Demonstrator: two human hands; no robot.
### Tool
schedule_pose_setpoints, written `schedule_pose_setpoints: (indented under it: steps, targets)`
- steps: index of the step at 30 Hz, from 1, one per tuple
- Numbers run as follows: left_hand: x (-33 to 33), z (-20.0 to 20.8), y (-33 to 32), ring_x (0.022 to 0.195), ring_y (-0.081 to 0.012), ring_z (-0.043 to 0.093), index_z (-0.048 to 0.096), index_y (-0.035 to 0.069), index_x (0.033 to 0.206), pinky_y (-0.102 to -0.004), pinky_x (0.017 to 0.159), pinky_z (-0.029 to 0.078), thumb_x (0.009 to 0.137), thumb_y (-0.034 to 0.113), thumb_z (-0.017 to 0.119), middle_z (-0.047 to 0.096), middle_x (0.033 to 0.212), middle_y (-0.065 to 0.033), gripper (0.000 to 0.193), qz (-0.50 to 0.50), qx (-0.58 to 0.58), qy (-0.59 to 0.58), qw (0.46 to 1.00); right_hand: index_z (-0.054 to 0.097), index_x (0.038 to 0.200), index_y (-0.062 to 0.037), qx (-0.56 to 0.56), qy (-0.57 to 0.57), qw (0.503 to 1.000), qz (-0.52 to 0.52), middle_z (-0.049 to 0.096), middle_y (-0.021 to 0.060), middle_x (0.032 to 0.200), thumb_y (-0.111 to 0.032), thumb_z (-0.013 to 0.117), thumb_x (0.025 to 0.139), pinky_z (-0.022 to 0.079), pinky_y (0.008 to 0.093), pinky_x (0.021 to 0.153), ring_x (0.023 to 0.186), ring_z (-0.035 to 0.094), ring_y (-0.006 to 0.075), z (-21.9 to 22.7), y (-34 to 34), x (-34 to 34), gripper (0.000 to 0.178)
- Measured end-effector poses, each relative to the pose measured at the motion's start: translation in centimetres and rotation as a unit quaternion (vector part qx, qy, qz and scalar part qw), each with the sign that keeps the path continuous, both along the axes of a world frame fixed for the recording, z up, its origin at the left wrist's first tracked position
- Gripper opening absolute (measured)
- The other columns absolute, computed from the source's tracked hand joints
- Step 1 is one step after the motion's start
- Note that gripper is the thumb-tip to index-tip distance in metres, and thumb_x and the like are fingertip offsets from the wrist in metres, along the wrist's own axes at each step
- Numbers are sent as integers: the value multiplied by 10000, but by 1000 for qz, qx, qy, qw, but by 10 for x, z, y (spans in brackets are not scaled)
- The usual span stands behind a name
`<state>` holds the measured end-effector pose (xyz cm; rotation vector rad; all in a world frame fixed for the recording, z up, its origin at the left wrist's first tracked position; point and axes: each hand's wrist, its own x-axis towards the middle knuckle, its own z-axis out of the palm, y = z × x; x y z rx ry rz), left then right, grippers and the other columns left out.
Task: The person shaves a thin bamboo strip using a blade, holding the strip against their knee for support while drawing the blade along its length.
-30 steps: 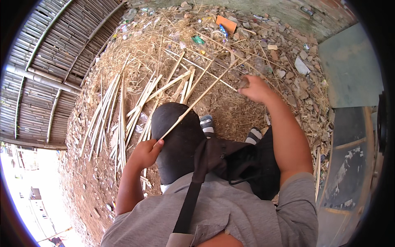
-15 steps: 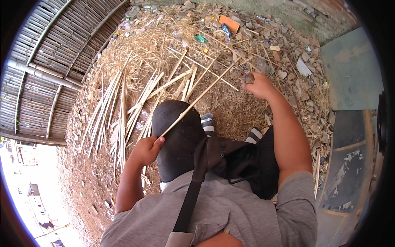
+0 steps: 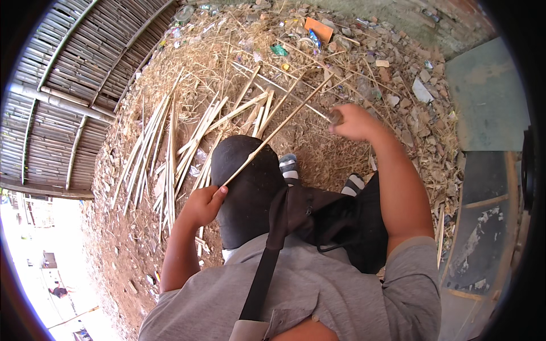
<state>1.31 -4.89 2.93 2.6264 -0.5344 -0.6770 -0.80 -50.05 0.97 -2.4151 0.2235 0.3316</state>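
Note:
A long, thin bamboo stick slants up and to the right from my left hand, passing over my dark-covered left knee. The fingers of that hand are closed around the stick's near end, thumb on top. Farther right, my right hand is closed on a tool with a rounded brown wooden handle; the rest of the tool cannot be made out. A gap separates it from the stick. Several split bamboo strips lie on the ground ahead of my left knee.
Another bundle of bamboo strips lies at the left. Straw shavings, stones and rubble cover the ground, with an orange piece at the far side. A bamboo-slat wall stands left, and a greenish panel right.
My right hand has moved slightly left and down with the brown-handled tool. My left hand and the bamboo stick have stayed almost in place.

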Motion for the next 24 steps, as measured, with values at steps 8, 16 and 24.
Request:
schedule_pose_setpoints:
  steps: [8,16,24]
  targets:
    - [3,0,-3,697,-320,630,664,-40,854,-447,696,489,1075,468,457,646,719,-180,592,-10,-1,2,1000,697,1155,-25,-21,-54,998,-1,736,177,959,-322,783,843,542,434,806,916,718,320,-14,5,-6,439]
    - [-5,0,-1,696,-404,619,644,-31,813,-492,675,474,1056,459,500,628,712,-229,566,-5,5,-35,999,699,1026,-26,-27,-39,993,105,712,151,835,-291,790,824,533,444,754,822,703,314,0,32,-2,346]
    - [-6,5,-9,807,-497,640,651,-14,826,-545,723,488,1036,516,505,645,767,-283,588,7,22,-38,999,697,1137,-39,-24,0,999,-39,714,174,978,-321,793,829,525,435,809,932,686,323,-5,-22,-6,428]
